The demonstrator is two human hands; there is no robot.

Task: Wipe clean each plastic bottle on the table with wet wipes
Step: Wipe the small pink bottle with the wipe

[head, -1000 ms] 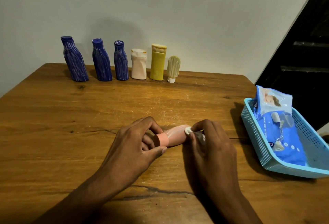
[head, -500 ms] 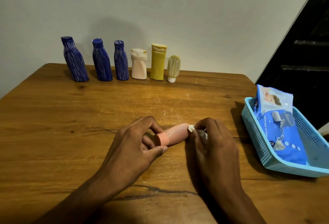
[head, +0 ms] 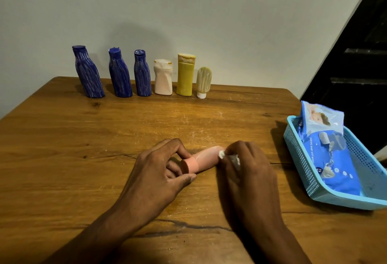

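My left hand (head: 156, 176) holds the pink bottle (head: 204, 159) by its capped end, thumb and fingers curled in a narrow grip round the pink cap (head: 189, 166). The bottle lies on its side on the wooden surface (head: 104, 142), near its front middle, cap toward my left. My right hand (head: 249, 171) is at the bottle's other end, its grip curled round a bunched white wet wipe (head: 229, 157) that touches the bottle there. Along the far edge, against the wall, six more bottles stand in a row: three blue bottles (head: 120, 75), a white bottle (head: 163, 78), a yellow bottle (head: 185, 75) and a small cream tube (head: 203, 82) standing on its cap. At my right sits a light blue basket (head: 297, 152) holding a blue pack of wet wipes (head: 333, 159).
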